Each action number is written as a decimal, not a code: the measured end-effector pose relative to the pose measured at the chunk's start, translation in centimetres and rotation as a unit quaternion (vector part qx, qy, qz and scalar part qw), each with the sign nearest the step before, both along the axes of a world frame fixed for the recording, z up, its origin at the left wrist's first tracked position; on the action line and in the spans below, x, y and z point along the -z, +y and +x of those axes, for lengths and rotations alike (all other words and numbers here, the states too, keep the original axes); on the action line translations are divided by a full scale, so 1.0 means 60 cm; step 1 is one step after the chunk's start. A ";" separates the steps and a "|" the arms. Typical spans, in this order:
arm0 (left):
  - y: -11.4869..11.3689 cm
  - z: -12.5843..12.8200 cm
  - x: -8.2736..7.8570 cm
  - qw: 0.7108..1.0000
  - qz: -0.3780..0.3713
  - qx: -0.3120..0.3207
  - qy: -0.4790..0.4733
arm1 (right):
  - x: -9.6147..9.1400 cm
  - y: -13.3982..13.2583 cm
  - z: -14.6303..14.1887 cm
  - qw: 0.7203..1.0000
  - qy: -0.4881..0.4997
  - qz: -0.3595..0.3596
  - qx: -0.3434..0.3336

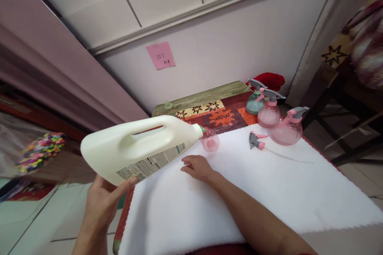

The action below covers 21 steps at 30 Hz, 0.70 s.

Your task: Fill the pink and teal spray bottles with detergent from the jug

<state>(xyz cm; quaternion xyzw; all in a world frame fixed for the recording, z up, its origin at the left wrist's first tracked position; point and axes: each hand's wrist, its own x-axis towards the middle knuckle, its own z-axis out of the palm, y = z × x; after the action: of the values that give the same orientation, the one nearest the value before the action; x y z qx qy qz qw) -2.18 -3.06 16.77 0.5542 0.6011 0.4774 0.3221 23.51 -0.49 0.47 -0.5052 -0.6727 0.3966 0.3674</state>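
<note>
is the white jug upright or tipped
Tipped: the left hand holds the white jug nearly sideways, its green spout at a pink bottle.

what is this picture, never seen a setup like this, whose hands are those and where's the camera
There's no machine here: these are a person's two bare hands, seen from a camera worn on that person's head, looking forward and down. The left hand holds a large handled jug, tilted with its green tip at an open pink bottle; I can't tell if they touch. The right hand is nearby, with nothing visible in it. On the white cloth lies a loose trigger sprayer with its tube. Beyond it stand a teal spray bottle and two pink spray bottles.
</note>
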 end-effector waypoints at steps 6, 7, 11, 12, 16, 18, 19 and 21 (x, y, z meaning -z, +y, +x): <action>-0.001 0.002 -0.002 1.000 -0.009 -0.007 -0.006 | 0.000 0.000 0.000 1.000 -0.002 0.004 0.000; -0.001 0.002 -0.002 1.000 -0.009 -0.009 -0.010 | 0.001 0.000 0.000 1.000 -0.003 0.005 0.000; 0.000 0.001 -0.002 1.000 -0.006 -0.003 -0.014 | 0.002 0.000 -0.001 1.000 -0.005 0.005 0.001; 0.000 0.000 -0.002 1.000 -0.003 -0.001 -0.013 | 0.002 0.000 -0.001 1.000 -0.006 0.006 0.001; 0.001 0.001 -0.002 1.000 -0.001 0.001 -0.018 | 0.004 0.001 -0.002 1.000 -0.011 0.009 -0.001; 0.000 0.003 -0.003 1.000 -0.003 0.001 -0.020 | 0.004 0.001 -0.002 1.000 -0.013 0.011 0.000; -0.001 0.004 -0.003 1.000 -0.002 0.000 -0.021 | 0.005 0.001 -0.002 1.000 -0.014 0.012 0.000; -0.002 0.007 -0.005 1.000 0.001 -0.004 -0.020 | 0.005 0.001 -0.002 1.000 -0.015 0.013 0.000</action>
<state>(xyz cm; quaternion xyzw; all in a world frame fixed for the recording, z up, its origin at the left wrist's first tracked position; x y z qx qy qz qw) -1.75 -3.20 17.09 0.5425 0.5960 0.4903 0.3316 23.37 -0.42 0.17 -0.5064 -0.6832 0.3800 0.3637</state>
